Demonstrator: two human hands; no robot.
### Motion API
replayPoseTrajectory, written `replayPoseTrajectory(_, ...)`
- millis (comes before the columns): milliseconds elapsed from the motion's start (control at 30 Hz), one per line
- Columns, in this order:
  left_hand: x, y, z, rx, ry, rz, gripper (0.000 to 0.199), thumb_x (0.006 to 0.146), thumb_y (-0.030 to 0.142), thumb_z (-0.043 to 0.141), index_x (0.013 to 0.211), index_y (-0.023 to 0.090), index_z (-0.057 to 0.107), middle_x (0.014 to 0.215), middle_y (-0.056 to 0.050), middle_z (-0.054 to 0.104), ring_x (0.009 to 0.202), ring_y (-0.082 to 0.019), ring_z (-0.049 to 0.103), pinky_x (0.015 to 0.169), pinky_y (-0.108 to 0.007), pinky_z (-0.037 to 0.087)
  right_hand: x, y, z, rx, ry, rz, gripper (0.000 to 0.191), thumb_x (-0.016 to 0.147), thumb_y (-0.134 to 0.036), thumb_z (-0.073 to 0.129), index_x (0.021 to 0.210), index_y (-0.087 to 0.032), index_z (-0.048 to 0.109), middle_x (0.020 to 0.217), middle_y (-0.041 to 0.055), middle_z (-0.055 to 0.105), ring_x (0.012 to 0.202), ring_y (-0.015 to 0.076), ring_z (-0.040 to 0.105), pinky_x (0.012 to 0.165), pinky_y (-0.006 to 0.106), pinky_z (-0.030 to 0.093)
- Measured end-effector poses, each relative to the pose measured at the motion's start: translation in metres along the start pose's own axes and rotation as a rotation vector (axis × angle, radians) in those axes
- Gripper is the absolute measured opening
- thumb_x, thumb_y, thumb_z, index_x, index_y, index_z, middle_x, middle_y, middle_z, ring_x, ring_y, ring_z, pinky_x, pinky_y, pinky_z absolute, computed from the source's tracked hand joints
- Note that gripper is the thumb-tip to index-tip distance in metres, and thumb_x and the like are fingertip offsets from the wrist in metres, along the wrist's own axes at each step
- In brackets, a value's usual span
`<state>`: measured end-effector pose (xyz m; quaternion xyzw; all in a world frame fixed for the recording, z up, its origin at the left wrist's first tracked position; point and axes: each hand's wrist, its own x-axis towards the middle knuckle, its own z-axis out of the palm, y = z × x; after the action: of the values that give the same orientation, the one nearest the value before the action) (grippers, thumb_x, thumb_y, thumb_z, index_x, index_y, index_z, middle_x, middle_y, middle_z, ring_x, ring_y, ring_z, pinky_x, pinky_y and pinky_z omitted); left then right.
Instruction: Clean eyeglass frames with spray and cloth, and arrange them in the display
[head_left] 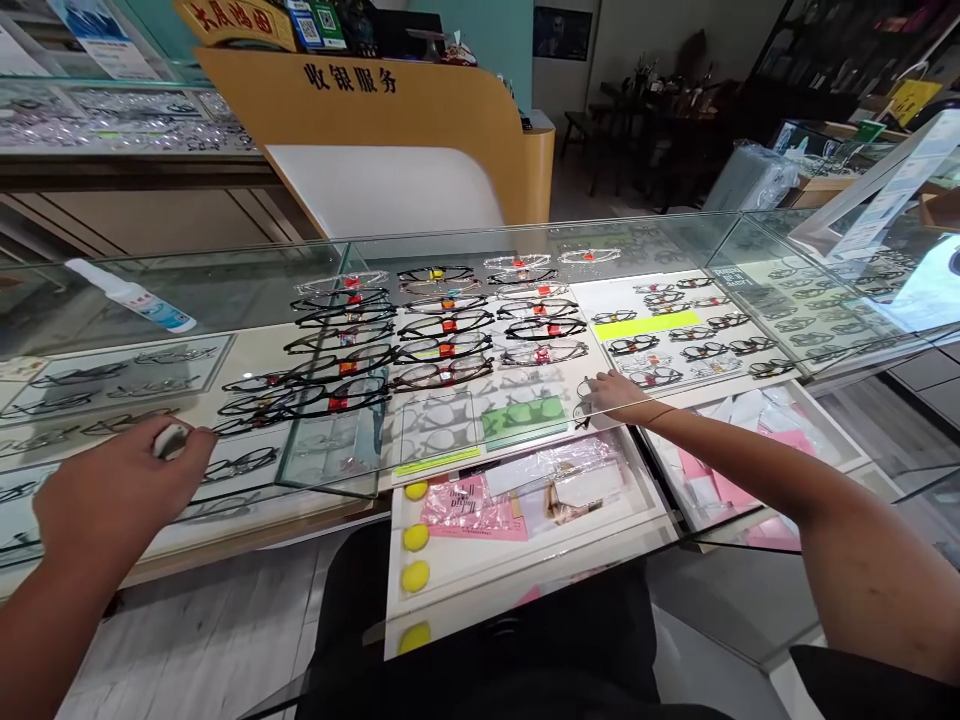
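Observation:
At the left, my left hand [112,495] is closed above the glass case, with a small white thing [171,440] pinched between thumb and fingers; its kind I cannot make out. My right hand [616,397] reaches to the case's near side, its fingers closed at a pair of eyeglasses [583,402] that stands on edge and is partly hidden. Left of it, rows of eyeglasses [448,325] with coloured stickers on their lenses rest on the glass top. More frames [705,350] lie to the right, beside a yellow-green strip [649,325].
An open drawer [480,575] with pink packets [472,510] and yellow round pieces juts out toward my lap. A second drawer [825,425] is open at the right. A white bottle [135,297] lies on the glass at left. Behind stands a wooden counter [420,110].

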<state>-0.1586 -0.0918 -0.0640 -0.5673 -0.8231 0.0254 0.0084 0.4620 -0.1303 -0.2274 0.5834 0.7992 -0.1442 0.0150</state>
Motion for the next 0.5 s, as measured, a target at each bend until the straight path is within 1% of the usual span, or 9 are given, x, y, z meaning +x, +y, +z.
replayPoseTrajectory(100,0.002,-0.002,0.001,-0.022,-0.041,-0.009,0.046,0.092,0.069,0.038,0.099,0.029,0.060,0.076,-0.008,0.064,0.070,-0.030,0.055,0.058,-0.034,0.039,0.009,0.000,0.001,-0.061,-0.009,-0.074,0.025,0.099,-0.010,0.065,0.099,-0.020,0.087,0.108,0.0158,0.079,0.109,0.0280,0.063,0.096,0.039,0.039)
replayPoseTrajectory(200,0.004,-0.004,0.001,-0.039,-0.061,-0.019,0.047,0.091,0.070,0.039,0.101,0.030,0.060,0.072,-0.009,0.065,0.071,-0.032,0.058,0.059,-0.036,0.041,0.011,0.000,-0.001,-0.050,0.026,-0.060,0.020,0.097,-0.013,0.070,0.093,-0.020,0.088,0.098,0.0134,0.080,0.101,0.0263,0.064,0.091,0.037,0.038)
replayPoseTrajectory(300,0.002,0.000,-0.002,-0.046,-0.056,-0.018,0.045,0.090,0.071,0.039,0.097,0.030,0.058,0.071,-0.009,0.065,0.072,-0.034,0.059,0.059,-0.037,0.041,0.007,0.004,-0.004,0.025,0.098,0.028,0.018,0.098,-0.021,0.073,0.102,-0.023,0.090,0.095,0.0100,0.083,0.098,0.0255,0.067,0.088,0.034,0.039)
replayPoseTrajectory(400,-0.001,0.001,-0.004,-0.042,-0.044,-0.021,0.045,0.090,0.070,0.038,0.096,0.031,0.058,0.070,-0.008,0.063,0.071,-0.033,0.057,0.059,-0.037,0.041,0.006,0.010,-0.009,0.142,0.201,0.168,0.027,0.103,-0.028,0.069,0.118,-0.023,0.090,0.101,0.0087,0.086,0.095,0.0243,0.071,0.085,0.032,0.044)
replayPoseTrajectory(433,-0.001,0.000,-0.002,-0.044,-0.035,-0.023,0.045,0.090,0.071,0.037,0.097,0.031,0.058,0.069,-0.008,0.062,0.071,-0.034,0.056,0.059,-0.038,0.041,0.007,0.014,-0.011,0.182,0.236,0.218,0.029,0.104,-0.030,0.067,0.122,-0.022,0.089,0.104,0.0087,0.086,0.094,0.0237,0.072,0.083,0.032,0.045)
replayPoseTrajectory(500,0.005,-0.010,0.005,-0.093,-0.039,0.020,0.044,0.089,0.070,0.040,0.101,0.031,0.057,0.065,-0.007,0.059,0.070,-0.034,0.054,0.063,-0.039,0.040,0.011,0.021,-0.016,0.253,0.301,0.313,0.034,0.105,-0.033,0.065,0.126,-0.020,0.088,0.103,0.0086,0.086,0.089,0.0226,0.073,0.078,0.031,0.047)
